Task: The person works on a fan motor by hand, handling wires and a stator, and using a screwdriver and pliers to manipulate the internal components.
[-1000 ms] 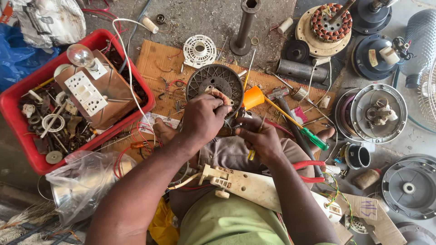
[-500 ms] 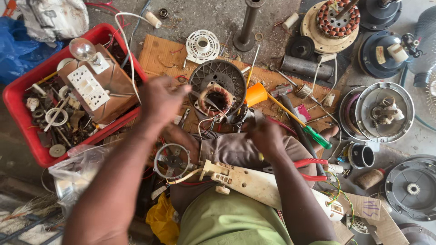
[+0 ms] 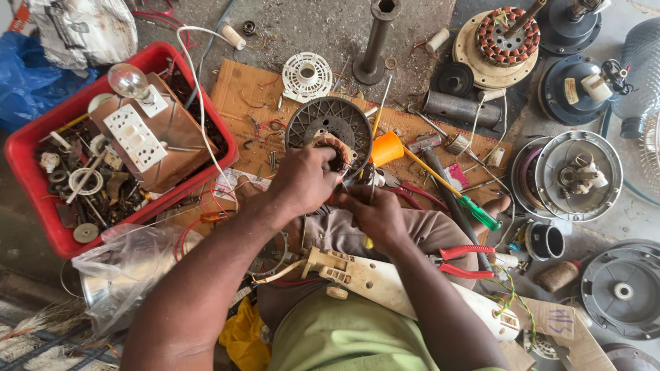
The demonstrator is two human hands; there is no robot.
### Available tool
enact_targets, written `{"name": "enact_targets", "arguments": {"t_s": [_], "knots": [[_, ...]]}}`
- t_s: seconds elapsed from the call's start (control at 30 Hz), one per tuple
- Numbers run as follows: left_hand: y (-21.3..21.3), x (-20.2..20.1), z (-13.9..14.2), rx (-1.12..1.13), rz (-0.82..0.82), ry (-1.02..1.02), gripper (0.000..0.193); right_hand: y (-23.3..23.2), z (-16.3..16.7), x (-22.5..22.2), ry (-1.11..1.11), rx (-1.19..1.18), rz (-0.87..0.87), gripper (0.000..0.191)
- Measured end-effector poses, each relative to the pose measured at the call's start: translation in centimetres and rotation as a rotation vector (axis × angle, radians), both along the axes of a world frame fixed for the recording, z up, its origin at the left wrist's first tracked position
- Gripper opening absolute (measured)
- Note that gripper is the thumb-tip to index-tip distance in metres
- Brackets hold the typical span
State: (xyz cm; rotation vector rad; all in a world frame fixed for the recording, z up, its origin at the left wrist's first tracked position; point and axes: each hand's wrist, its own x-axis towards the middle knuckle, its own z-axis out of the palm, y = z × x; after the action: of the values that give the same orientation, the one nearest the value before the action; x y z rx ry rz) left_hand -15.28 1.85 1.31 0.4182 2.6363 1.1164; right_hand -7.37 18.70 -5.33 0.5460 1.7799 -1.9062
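A round dark fan motor stator with copper winding lies on a cardboard sheet in front of my knees. My left hand closes its fingers on the stator's near edge, where the winding and thin wires are. Right beside it and touching it, my right hand is curled around a small tool whose yellow end pokes out under the palm. The tool's tip is hidden between my hands. A cream plastic switch strip rests across my lap.
A red tray of sockets, a bulb and small parts stands on the left. An orange cap, green-handled screwdriver and red-handled pliers lie to the right. Fan motor housings and a wound stator sit at the far right.
Half a second ago my left hand was lifted off toward the red tray. It has come back down onto the stator's near edge. My right hand stayed put.
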Motion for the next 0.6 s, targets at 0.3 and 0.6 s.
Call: {"name": "enact_targets", "arguments": {"t_s": [0.3,0.6], "knots": [[-0.7,0.3,-1.1,0.034,-0.001,-0.020,0.011,4.9,2.0,0.4,-0.015,0.256,-0.008,0.024],[-1.0,0.9,-0.5,0.011,-0.002,-0.211,0.018,3.2,2.2,0.5,0.181,-0.439,-0.238,0.016]]}}
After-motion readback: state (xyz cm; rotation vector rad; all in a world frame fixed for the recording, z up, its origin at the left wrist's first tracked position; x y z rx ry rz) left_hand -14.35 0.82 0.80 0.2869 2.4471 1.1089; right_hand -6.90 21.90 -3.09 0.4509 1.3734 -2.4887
